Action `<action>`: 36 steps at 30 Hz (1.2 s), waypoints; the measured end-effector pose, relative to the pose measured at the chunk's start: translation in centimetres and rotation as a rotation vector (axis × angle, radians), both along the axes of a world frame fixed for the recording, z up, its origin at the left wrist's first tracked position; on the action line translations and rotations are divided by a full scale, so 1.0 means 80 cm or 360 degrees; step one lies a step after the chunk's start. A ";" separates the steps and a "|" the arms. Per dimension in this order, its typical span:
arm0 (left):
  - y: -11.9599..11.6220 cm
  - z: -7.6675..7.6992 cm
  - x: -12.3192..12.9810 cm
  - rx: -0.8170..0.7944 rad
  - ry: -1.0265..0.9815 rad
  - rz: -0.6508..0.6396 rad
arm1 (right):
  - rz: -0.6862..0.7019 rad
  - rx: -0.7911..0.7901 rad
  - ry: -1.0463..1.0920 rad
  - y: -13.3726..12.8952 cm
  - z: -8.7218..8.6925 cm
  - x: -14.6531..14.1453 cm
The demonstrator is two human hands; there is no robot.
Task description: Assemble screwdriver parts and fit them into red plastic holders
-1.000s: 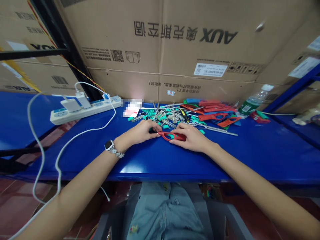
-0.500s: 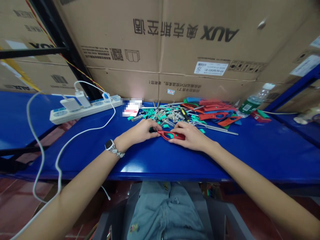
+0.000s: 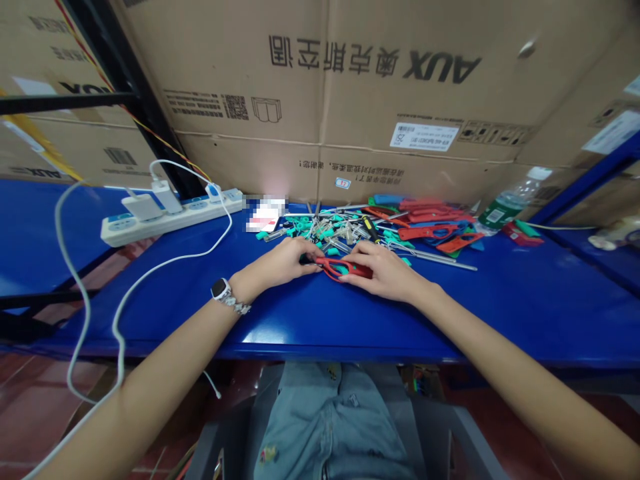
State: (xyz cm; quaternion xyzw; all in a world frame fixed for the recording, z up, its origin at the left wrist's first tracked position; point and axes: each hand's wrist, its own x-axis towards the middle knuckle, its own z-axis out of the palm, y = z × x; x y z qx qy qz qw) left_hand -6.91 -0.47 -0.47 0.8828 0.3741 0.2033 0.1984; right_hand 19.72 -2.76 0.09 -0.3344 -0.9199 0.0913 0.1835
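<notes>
A red plastic piece with a long oval opening [image 3: 329, 270] is held between my hands, low over the blue table [image 3: 320, 320]. My left hand [image 3: 290, 259] pinches its left end. My right hand [image 3: 383, 272] closes around its right end, and something teal shows inside the opening. I cannot tell whether that teal bit is part of the piece. Just beyond my fingers lies a heap of small teal and clear parts [image 3: 326, 233] with thin metal rods. A yellow-and-black screwdriver handle [image 3: 371, 229] rests in it.
Flat red plastic pieces [image 3: 425, 232], with some blue ones, lie right of the heap, near a green-labelled bottle [image 3: 505, 205]. A white power strip [image 3: 193, 212] with plugs and a white cable [image 3: 116, 320] is at left. A large cardboard box [image 3: 350, 113] stands behind.
The red piece has turned slightly between my fingers, so its opening looks narrower. Both hands keep nearly the same place and grip.
</notes>
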 end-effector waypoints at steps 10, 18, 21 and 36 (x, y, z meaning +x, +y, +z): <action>-0.003 0.004 0.003 -0.0044 -0.0045 -0.0013 | -0.0029 0.0048 -0.0039 -0.003 -0.005 -0.004; -0.001 0.000 0.000 0.0003 -0.0042 -0.0024 | -0.0093 -0.0012 -0.0020 -0.004 -0.006 -0.005; 0.000 -0.001 -0.001 0.0039 -0.0033 -0.0042 | -0.0131 -0.0069 -0.0040 -0.005 -0.003 -0.006; 0.006 0.001 0.001 0.0030 0.0074 -0.0073 | -0.0194 -0.0162 -0.0058 -0.011 0.002 -0.010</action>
